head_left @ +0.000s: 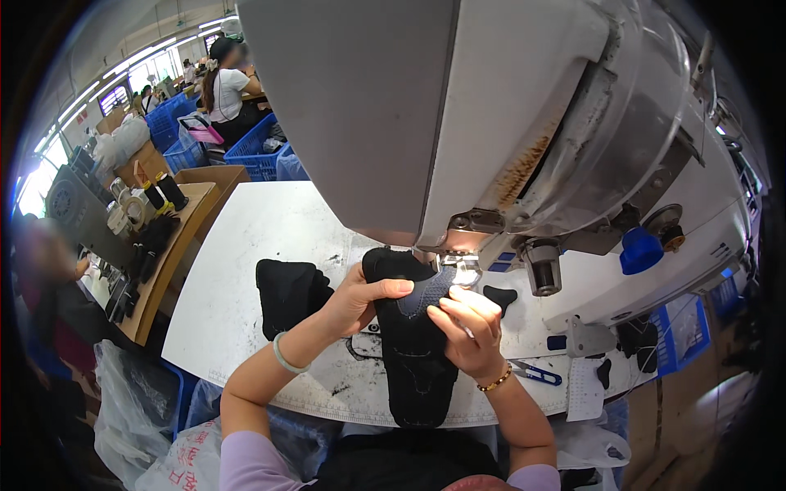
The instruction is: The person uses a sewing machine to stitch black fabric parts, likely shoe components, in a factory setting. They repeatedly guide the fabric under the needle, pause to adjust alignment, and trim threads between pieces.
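Observation:
A long black padded fabric piece [419, 368] lies under the head of a sewing machine [393, 114] and hangs a little over the table's front edge. On its upper part sits a dark grey textured patch [426, 295], lit by the machine's lamp. My left hand [352, 307] grips the black piece's left side, thumb on top against the patch, fingers out of sight beneath. With fingertips closed together, my right hand [475, 331] pinches the patch's right edge, close to the needle area. The needle itself cannot be made out.
A stack of black fabric pieces [286, 296] lies left on the white table [237, 245]. A small black piece [499, 299] and blue-handled thread snips [536, 373] are to the right. Blue crates [255, 151], thread cones [170, 190] and people at work stand farther back.

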A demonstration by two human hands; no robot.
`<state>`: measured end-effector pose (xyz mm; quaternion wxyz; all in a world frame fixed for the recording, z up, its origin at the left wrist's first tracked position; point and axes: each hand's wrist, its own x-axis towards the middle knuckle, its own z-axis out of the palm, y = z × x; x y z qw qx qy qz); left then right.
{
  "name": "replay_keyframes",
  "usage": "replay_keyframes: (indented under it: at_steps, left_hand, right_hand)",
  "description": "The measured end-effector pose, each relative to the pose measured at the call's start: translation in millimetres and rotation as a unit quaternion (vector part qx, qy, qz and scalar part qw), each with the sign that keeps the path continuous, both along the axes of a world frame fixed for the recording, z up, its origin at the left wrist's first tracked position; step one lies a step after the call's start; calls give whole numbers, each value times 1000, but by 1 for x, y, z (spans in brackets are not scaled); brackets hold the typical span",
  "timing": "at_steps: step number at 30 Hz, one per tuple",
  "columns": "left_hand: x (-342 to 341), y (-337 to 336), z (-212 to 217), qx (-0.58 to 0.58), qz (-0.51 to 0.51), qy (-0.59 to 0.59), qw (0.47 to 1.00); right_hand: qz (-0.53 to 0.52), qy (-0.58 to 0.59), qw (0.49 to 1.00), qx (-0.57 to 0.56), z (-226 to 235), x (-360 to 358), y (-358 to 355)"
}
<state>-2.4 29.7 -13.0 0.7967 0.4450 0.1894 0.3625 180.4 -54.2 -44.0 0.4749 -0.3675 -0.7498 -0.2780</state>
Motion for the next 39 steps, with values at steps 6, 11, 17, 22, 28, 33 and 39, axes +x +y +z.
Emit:
replay_keyframes:
  at_steps: [6,11,17,22,28,33,39]
  left_hand:
    - [5,-12,3,28,26,-1,999]
    - [17,-33,7,164,92,76,979]
    - [34,-54,6,226,192,127,947]
    - [34,-58,7,158,177,86,968]
    - [33,-54,9,137,170,100,971]
    - [31,-45,9,133,161,102,972]
    - [30,-35,14,147,177,121,966]
  right_hand:
    - [-5,31,999,-29,-5,11,-1]
    - [48,121,991,-38,2,21,4]
    - [113,229,959,-127,1,40,11]
    - [169,247,938,-176,4,45,9]
    - [133,228,947,-183,0,48,8]
    - [115,213,953,-181,-2,46,8]
    - [103,197,962,-161,7,41,6]
